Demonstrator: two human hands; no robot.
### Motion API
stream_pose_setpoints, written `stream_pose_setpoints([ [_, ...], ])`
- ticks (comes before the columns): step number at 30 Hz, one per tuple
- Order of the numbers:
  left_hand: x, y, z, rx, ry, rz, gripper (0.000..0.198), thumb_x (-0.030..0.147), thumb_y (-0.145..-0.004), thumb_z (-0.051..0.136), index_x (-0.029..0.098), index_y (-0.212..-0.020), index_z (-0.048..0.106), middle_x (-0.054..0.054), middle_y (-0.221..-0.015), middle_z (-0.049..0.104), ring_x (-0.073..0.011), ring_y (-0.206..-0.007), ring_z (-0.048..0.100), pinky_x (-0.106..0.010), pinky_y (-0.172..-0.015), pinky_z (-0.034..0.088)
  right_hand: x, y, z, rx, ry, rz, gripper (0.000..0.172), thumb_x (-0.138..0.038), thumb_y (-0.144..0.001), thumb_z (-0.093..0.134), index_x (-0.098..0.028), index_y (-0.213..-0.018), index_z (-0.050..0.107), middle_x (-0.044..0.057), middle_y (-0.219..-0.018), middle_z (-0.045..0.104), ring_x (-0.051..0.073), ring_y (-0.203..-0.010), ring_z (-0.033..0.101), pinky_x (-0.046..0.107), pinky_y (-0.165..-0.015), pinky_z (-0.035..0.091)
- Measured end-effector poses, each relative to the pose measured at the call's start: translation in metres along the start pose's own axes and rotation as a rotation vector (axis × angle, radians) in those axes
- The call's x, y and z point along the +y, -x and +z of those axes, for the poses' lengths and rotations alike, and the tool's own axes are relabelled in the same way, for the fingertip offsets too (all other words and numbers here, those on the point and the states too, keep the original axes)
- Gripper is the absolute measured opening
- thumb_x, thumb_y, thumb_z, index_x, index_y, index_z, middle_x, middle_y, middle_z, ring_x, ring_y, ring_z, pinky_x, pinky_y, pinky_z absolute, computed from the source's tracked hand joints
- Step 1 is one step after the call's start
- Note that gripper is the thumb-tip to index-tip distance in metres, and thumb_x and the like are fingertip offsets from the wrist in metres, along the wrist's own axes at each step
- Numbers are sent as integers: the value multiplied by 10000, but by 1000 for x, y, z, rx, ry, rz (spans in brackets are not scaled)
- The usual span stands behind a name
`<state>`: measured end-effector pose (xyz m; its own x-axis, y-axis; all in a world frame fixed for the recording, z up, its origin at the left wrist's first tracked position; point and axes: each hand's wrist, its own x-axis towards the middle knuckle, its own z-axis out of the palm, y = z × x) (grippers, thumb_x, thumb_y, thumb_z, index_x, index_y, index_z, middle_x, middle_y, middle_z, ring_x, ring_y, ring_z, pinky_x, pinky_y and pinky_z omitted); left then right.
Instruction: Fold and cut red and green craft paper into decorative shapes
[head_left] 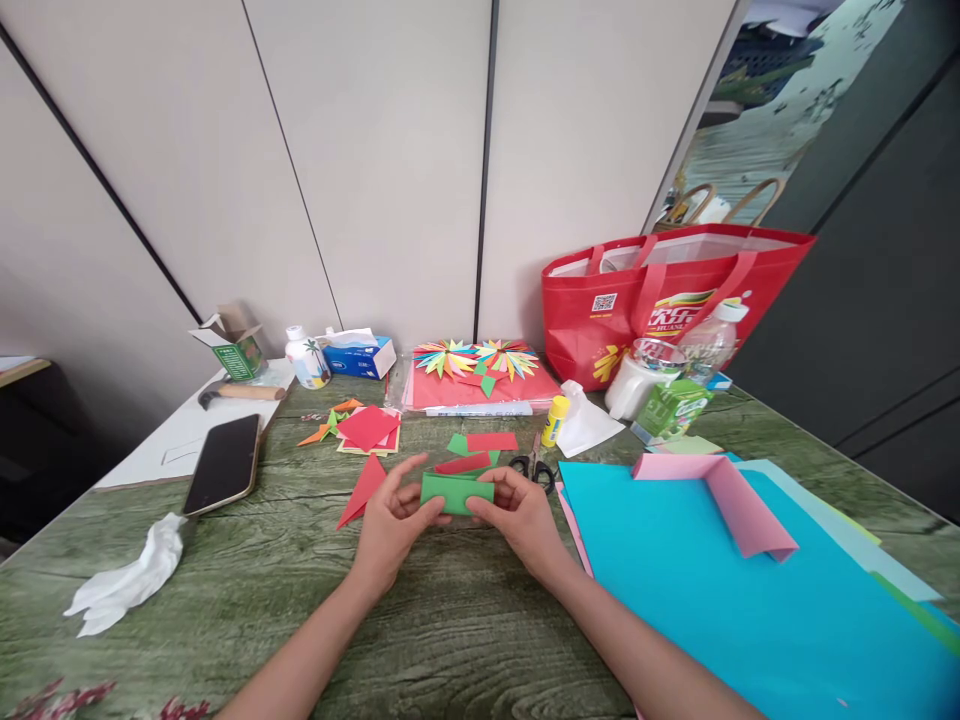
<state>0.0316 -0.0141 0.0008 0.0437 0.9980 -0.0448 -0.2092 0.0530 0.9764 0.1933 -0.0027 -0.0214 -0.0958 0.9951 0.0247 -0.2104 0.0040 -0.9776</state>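
Fingertips behind the green folded paper (457, 487) are mostly hidden; number of folds hard to make out. A red strip (463, 463) just beyond is partly covered by it. Both forearms run off the bottom edge. Blue sheet (675, 590) cut off at lower right; some dark red clusters (56, 700) at lower left cut off too. Contents of the red bag (581, 315) mostly out of sight.

Count: two multicoloured paper rosettes (444, 359), side by side at the back; one yellow glue stick (555, 421), upright; one pair of scissors (541, 474), near the right hand (529, 515); one phone (223, 463); one hammer (247, 391); one red triangle (364, 489) beside the left hand (386, 525).

Green folded paper sits between the two hands, long side crosswise. Left hand pinches its left end, thumb in front, index finger raised; right hand pinches the right end, thumb on the near face.
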Motion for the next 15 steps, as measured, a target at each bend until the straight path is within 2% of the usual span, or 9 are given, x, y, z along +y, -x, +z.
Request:
stream_pose_setpoints([
  [2, 1, 0, 0, -15, 33, -33, 637, 246, -624, 723, 196, -1199, 454, -35, -855, 697, -200, -762, 646, -373, -701, 547, -2, 1, 1, -20, -24, 0, 389, -348, -572, 740, -208, -899, 583, -8, -666, 619, 160, -607, 564, 282, -541, 506],
  [4, 0, 0, 0, -53, 36, -73, 490, 266, -642, 709, 158, -1091, 543, -55, -882, 695, -204, -776, 648, -367, -725, 541, -3, 2, 3, -38, 4, -18, 386, -354, -592, 723, -212, -930, 600, 3, -699, 626, 163, -624, 569, 283, -542, 514],
  [7, -2, 0, -1, -119, 28, -115, 270, 291, -676, 682, 122, -883, 639, -64, -863, 698, -201, -758, 651, -347, -733, 537, -2, 3, 3, -33, 78, -53, 297, -343, -597, 716, -198, -848, 649, -5, -656, 612, 147, -587, 551, 269, -521, 505],
  [15, -2, 1, 0, -60, 64, -141, 217, 304, -638, 712, 121, -750, 680, -41, -739, 696, -190, -682, 645, -353, -704, 546, -1, 4, 5, -39, 69, -27, 279, -315, -595, 719, -182, -836, 670, -8, -646, 610, 135, -557, 537, 274, -517, 509],
])
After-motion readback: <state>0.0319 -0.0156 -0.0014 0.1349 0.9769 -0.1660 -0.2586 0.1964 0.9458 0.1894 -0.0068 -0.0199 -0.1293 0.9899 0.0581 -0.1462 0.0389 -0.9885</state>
